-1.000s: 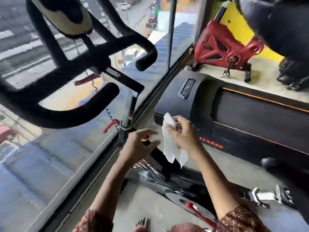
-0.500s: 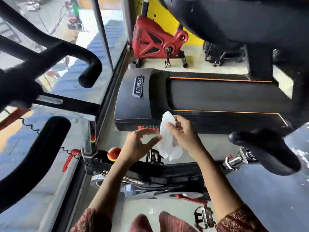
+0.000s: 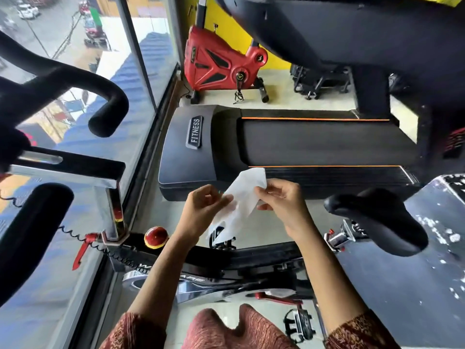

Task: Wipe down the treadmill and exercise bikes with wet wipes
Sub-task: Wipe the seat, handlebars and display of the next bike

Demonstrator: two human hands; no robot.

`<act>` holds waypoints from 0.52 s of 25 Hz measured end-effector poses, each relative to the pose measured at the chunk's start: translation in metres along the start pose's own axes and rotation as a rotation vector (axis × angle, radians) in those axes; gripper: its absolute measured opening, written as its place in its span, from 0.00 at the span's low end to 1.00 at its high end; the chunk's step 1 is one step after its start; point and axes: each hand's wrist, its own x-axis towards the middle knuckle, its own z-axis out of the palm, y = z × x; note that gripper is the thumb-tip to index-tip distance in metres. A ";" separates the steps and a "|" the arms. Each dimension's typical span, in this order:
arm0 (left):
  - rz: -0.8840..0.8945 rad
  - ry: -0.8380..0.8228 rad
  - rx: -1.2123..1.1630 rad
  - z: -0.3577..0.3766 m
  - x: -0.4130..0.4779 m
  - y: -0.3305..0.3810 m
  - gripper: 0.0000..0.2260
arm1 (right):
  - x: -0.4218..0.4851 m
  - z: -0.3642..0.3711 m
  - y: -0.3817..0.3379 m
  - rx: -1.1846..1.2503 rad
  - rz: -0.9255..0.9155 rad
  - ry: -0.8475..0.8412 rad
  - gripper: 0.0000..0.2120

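A white wet wipe [image 3: 242, 197] is stretched between both hands above the black exercise bike frame [image 3: 226, 263]. My left hand [image 3: 203, 210] pinches its lower left edge. My right hand [image 3: 281, 200] pinches its upper right edge. Black bike handlebars [image 3: 75, 91] fill the left side, and the black saddle [image 3: 377, 217] sits at the right. Beyond the hands lies the black treadmill [image 3: 302, 142] with a FITNESS badge and orange trim. A red exercise bike [image 3: 221, 64] stands further back.
A glass window wall [image 3: 113, 59] runs along the left, beside the bike. A red round knob [image 3: 156, 237] sits on the bike frame below my left forearm. A large dark machine part [image 3: 352, 34] hangs over the top right. Grey mat [image 3: 415, 285] covers the floor at right.
The wipe, bunched in my right hand before, is now spread out between both hands. My left hand has taken hold of its edge. The view has swung right and steadied.
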 end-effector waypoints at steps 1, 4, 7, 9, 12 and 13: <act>-0.047 0.015 -0.101 0.002 0.000 0.002 0.13 | 0.001 -0.002 0.001 0.043 0.028 0.012 0.03; -0.136 0.008 -0.230 0.007 -0.001 0.003 0.15 | 0.002 -0.003 0.002 0.219 0.156 -0.038 0.03; -0.130 0.015 -0.313 0.011 -0.005 0.007 0.13 | -0.002 -0.001 0.002 0.274 0.267 -0.095 0.02; -0.124 0.002 -0.414 0.008 -0.007 0.010 0.11 | -0.006 -0.004 0.005 0.268 0.260 -0.124 0.09; -0.121 -0.003 -0.442 0.004 -0.008 0.008 0.12 | -0.007 -0.008 0.005 0.280 0.206 -0.083 0.18; -0.123 0.008 -0.430 0.004 -0.009 0.007 0.12 | -0.006 -0.009 0.004 0.316 0.201 -0.059 0.18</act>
